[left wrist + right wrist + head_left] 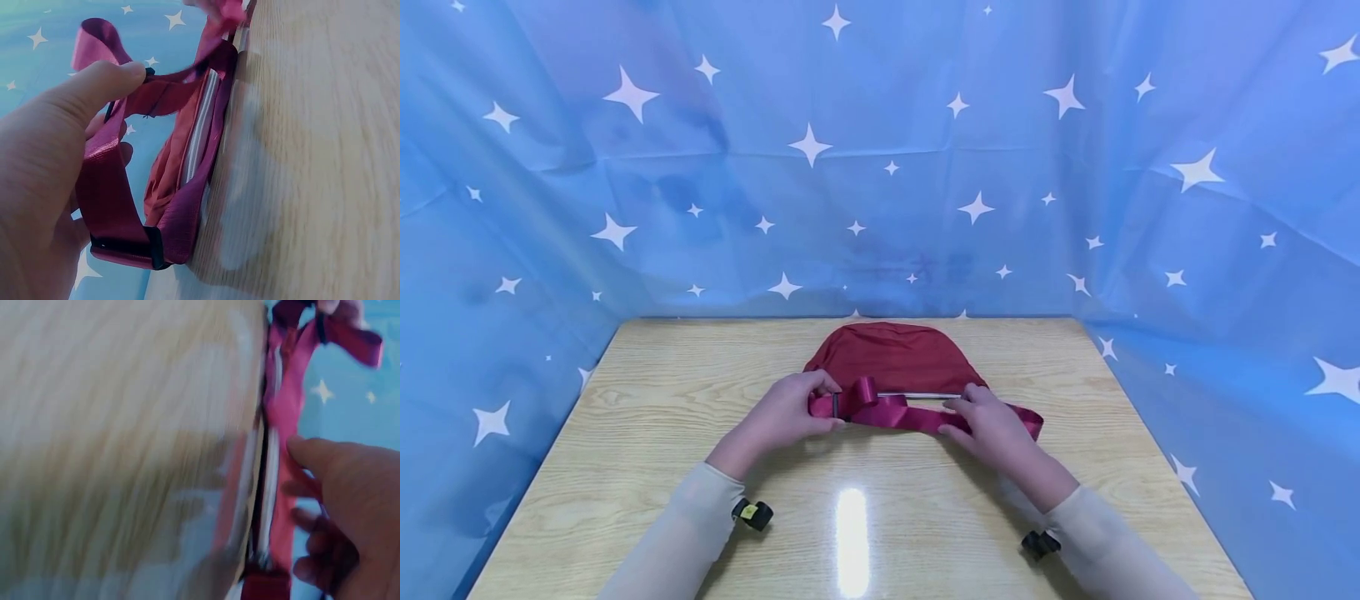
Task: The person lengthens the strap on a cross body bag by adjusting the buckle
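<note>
A dark red waist bag (891, 358), rounded on its far side, lies toward the back of the table. A light zipper (203, 128) runs along its near edge. My left hand (786, 408) pinches its magenta strap (112, 194) by a black slider (835, 406), thumb on top. Strap loops stand up beside that hand, and another black slider (128, 250) hangs lower. At the bag's right end, the curled fingers and thumb of my right hand (996, 425) are round the strap. The right wrist view is blurred, and part of the strap is hidden behind those fingers.
The wood-grain table (662, 400) has a bright light reflection near its front. A blue curtain with white stars (887, 208) surrounds its back and sides. Black wrist cameras (752, 514) are strapped over the pale sleeves.
</note>
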A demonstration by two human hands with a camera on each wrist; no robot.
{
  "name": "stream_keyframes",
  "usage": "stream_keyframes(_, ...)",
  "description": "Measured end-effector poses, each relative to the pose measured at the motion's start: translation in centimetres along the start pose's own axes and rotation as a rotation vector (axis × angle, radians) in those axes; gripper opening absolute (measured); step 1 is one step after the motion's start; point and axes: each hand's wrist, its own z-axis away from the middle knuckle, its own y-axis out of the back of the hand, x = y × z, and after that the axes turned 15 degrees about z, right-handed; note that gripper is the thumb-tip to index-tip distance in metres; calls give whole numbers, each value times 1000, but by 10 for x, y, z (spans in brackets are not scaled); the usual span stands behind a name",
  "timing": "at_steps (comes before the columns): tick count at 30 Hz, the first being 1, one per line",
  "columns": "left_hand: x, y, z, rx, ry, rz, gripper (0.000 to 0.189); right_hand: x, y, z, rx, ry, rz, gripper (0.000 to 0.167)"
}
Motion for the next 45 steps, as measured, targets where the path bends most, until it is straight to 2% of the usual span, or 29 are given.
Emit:
stream_keyframes(4,0,0,0,5,3,-2,42,-26,3,-6,-5,0,-61,67)
stream_keyframes(7,-1,0,1,10,4,-9,42,-48,1,-11,-15,11,-98,75)
stream_keyframes(11,-1,-1,1,11,10,-6,44,-70,-5,-15,-55,26,-97,73)
stream_keyframes(16,-1,-1,1,7,15,0,45,-79,-11,-18,-92,-2,-82,64)
stream_keyframes(19,-1,-1,1,6,11,5,44,-76,-10,-19,-85,-7,-91,61)
stream_keyframes(24,-1,0,3,5,6,21,43,-62,-1,-19,-20,37,-103,60)
stream_keyframes(28,-1,1,3,1,8,46,44,-43,3,-16,23,57,-152,57)
stream_keyframes(33,-3,4,3,16,29,55,44,-12,-1,-9,56,50,-211,49)
stream_keyframes(37,-3,7,3,28,30,65,44,6,-4,-4,33,15,-215,44)
stream_keyframes(41,-3,8,2,24,14,68,44,8,-5,-4,-26,15,-180,51)
stream_keyframes(45,-2,8,1,23,8,78,44,-11,-6,-9,-23,37,-120,69)
